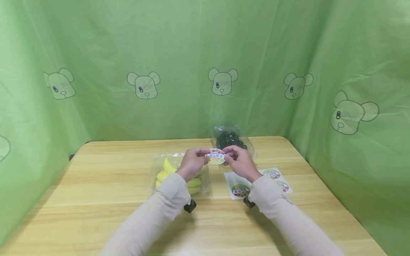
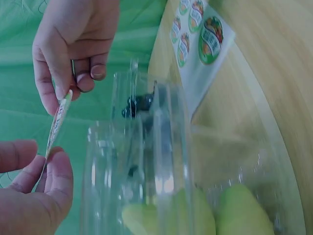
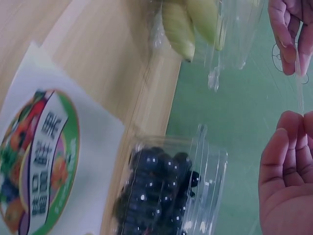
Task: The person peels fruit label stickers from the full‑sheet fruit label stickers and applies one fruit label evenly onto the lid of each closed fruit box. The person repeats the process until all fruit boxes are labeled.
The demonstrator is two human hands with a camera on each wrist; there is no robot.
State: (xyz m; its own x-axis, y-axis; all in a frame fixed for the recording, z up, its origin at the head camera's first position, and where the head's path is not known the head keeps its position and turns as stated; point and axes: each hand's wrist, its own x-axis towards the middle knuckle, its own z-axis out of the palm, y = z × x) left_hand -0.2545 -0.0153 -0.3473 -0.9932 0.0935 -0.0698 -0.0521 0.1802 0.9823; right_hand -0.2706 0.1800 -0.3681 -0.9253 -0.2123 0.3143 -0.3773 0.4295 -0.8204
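An oval fruit-label sticker (image 1: 216, 156) is held up between both hands above the table. My left hand (image 1: 192, 163) pinches its left edge between thumb and fingers, while my right hand (image 1: 241, 162) pinches the right edge. Edge-on in the left wrist view, the sticker (image 2: 57, 120) looks thin and slightly bent. Below my left hand stands a clear plastic box (image 1: 155, 170) of yellow bananas (image 1: 162, 175), partly covered by that hand and sleeve. Beneath my right forearm lies a white sticker sheet (image 1: 229, 177) with several similar oval labels.
Behind my right hand, toward the back edge of the wooden table (image 1: 105, 177), a clear plastic box (image 1: 245, 132) holds dark grapes (image 1: 229, 138). A green curtain (image 1: 179, 42) with bear-head prints encloses the back and both sides.
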